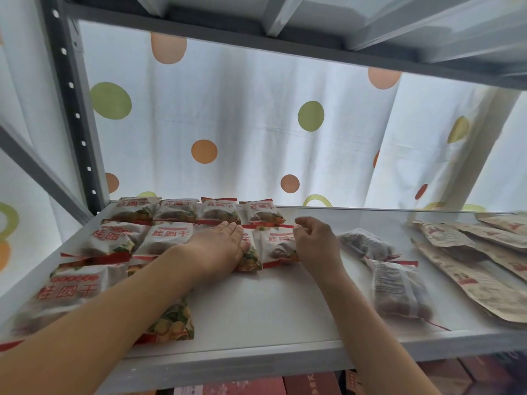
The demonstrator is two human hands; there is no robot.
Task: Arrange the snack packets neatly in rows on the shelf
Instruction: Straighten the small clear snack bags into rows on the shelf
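Hands work the shelf's [256, 297] middle row: left hand [225, 246] lies flat, fingers spread, steadying one packet [251, 259], while right hand [315, 242] pinches its neighbour [278, 243] to square it.

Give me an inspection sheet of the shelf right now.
Surface: white shelf, front middle bare.
Job's things: snack packets in rows at back left; two loose packets lie askew, right of centre.
Clutter: brown paper pouches overlapping at far right.
Hands: left hand flat on a second-row packet; right hand pinching the neighbouring packet's edge.
Cables: nothing seen.
Surroundings: dotted curtain behind; grey frame post at left.
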